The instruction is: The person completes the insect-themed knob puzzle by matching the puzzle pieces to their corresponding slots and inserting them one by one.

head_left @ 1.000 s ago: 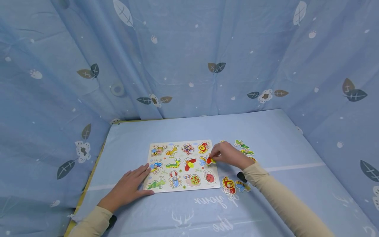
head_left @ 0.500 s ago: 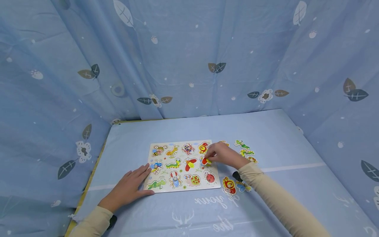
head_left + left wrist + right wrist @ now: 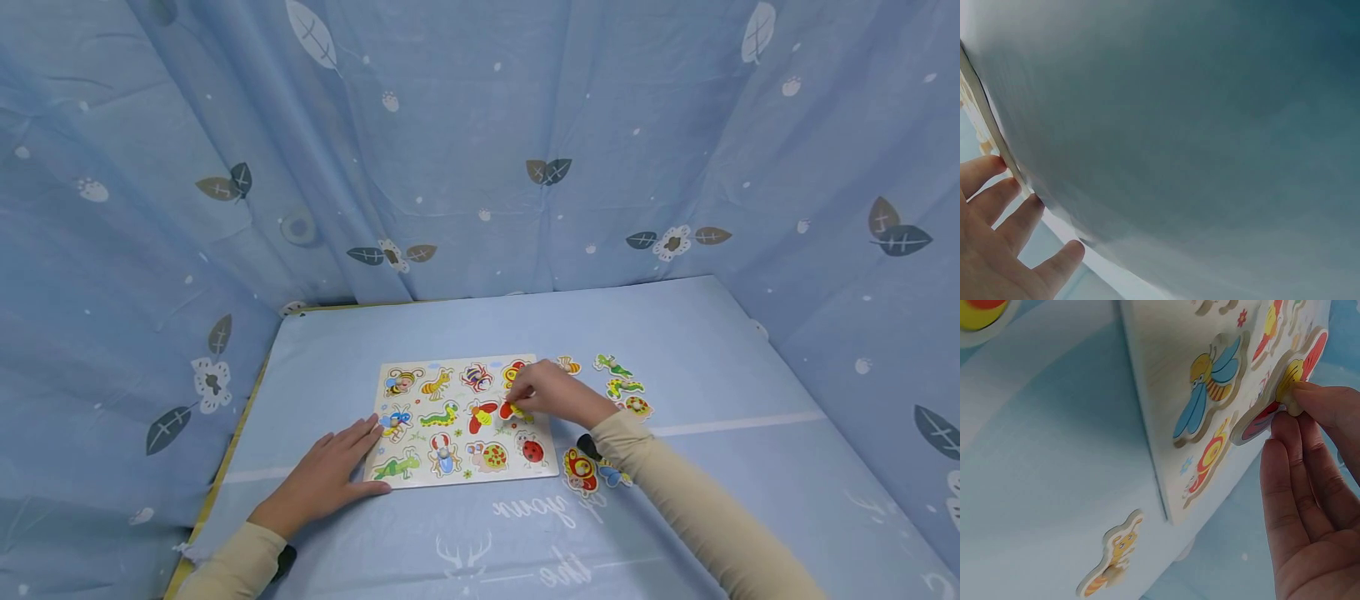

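Observation:
A pale wooden puzzle board [image 3: 461,482] printed with insects lies on the table. My right hand [image 3: 551,392] pinches the small knob of a red-and-yellow winged insect puzzle piece [image 3: 1291,381] between thumb and fingers. In the right wrist view this piece is tilted and held above the board, beside the blue-winged bee picture [image 3: 1210,384]. In the head view it overlaps the right part of the board's middle row. My left hand [image 3: 330,471] rests at the board's left edge, fingers spread and fairly straight, with fingertips [image 3: 1035,203] on that edge.
Right of the board lie loose pieces: a butterfly [image 3: 580,471], a blue-winged insect [image 3: 613,473] partly under the right sleeve, a grasshopper [image 3: 612,365], a caterpillar [image 3: 624,387], a snail [image 3: 638,406] and a striped ant-like piece [image 3: 568,365]. Patterned blue cloth [image 3: 480,167] hangs behind the table.
My right hand has moved left over the board, carrying the red-and-yellow piece from the right edge toward the red insect picture. The left hand stays in place.

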`<state>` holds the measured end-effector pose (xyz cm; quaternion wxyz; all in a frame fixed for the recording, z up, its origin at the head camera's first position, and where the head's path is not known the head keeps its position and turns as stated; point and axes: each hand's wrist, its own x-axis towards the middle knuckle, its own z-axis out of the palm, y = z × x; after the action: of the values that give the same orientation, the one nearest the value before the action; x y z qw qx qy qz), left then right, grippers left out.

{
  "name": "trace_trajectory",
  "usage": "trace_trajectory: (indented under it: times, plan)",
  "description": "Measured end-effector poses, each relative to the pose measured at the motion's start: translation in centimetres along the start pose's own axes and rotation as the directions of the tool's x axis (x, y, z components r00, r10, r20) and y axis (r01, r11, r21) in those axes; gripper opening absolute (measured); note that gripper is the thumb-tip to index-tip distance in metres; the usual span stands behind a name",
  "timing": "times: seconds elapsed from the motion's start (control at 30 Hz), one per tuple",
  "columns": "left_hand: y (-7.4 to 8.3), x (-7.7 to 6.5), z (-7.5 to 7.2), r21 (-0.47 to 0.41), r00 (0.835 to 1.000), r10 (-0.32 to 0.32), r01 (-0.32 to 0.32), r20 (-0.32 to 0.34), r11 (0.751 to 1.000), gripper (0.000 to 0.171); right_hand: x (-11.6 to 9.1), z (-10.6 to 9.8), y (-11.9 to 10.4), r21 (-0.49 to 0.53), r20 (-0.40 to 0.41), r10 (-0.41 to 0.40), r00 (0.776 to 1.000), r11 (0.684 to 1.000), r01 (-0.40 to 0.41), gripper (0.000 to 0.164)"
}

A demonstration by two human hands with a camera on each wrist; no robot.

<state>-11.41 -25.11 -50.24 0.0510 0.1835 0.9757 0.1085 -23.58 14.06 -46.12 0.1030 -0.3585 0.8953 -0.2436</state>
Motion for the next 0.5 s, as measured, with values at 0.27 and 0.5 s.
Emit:
trace_trajectory:
  times: [0.27, 0.5]
  plan:
    - [0.0, 0.0, 0.1, -0.005, 1.0, 0.002, -0.002, -0.006, 1.0, 0.103, 0.7, 0.4, -0.8, -0.024, -0.006, -0.057, 0.998, 0.998, 0.057, 0.012]
    - [0.2, 0.0, 0.1, -0.004, 1.0, 0.009, -0.009, -0.02, 1.0, 0.103, 1.3, 0.7, -1.5, -0.023, 0.005, -0.055, 0.998, 0.998, 0.055, 0.011]
